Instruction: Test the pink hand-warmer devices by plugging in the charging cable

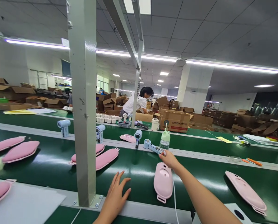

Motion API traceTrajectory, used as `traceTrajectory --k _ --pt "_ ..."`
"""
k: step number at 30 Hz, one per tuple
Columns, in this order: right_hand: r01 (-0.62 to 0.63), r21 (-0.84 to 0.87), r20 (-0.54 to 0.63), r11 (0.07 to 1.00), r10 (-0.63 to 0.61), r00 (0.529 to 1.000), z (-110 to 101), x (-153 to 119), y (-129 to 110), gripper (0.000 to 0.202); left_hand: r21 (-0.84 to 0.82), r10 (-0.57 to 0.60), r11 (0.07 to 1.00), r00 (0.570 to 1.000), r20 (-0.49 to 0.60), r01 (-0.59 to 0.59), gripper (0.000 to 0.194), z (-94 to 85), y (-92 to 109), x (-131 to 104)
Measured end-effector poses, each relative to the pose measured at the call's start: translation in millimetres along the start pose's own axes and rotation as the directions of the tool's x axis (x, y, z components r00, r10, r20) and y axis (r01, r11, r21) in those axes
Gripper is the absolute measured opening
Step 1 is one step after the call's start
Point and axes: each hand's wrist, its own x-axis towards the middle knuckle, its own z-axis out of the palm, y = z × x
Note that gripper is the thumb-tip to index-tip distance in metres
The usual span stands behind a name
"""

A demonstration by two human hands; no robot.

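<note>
My right hand (pixel 170 160) reaches over the belt, its fingers closed at the handle end of a light blue handheld fan (pixel 154 148). A white cable (pixel 175 196) runs down from beneath that wrist; whether the fingers also pinch its end is hidden. Just below the hand lies a pink oval case (pixel 163 183) with a loop at its near end. My left hand (pixel 117 194) hovers at the belt's near edge, fingers spread and holding nothing. Another blue fan (pixel 137 138) stands upright left of the one being touched. Behind the right hand is a bottle (pixel 165 140) with a green top.
A thick metal post (pixel 84 102) rises left of my left hand. More pink cases (pixel 21 151) lie along the green belt (pixel 136 177), one (pixel 246 191) at right. A cardboard box (pixel 175 119) and white containers (pixel 107 119) stand farther back. Beyond them a person (pixel 134 104) bends over.
</note>
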Motion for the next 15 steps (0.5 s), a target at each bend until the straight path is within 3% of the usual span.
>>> traceTrajectory --k 4,8,12,15 --pt "0.047 -0.091 0.160 0.995 -0.032 0.987 10 -5 -2 0.029 0.128 -0.059 0.989 0.995 -0.076 0.069 0.032 -2.1 6 8" --pt "0.135 -0.185 0.340 0.973 -0.066 0.938 17 -8 -1 0.026 0.308 -0.075 0.943 0.983 -0.167 0.124 0.037 -9.5 4 34" --pt "0.228 -0.246 0.396 0.942 -0.117 0.911 18 -11 -1 0.026 0.452 -0.079 0.875 0.974 -0.214 0.171 0.039 -26.2 -12 67" --pt "0.260 -0.290 0.421 0.921 -0.121 0.899 17 -13 -2 0.025 0.502 -0.163 0.818 0.949 -0.268 0.282 0.042 -39.0 -27 82"
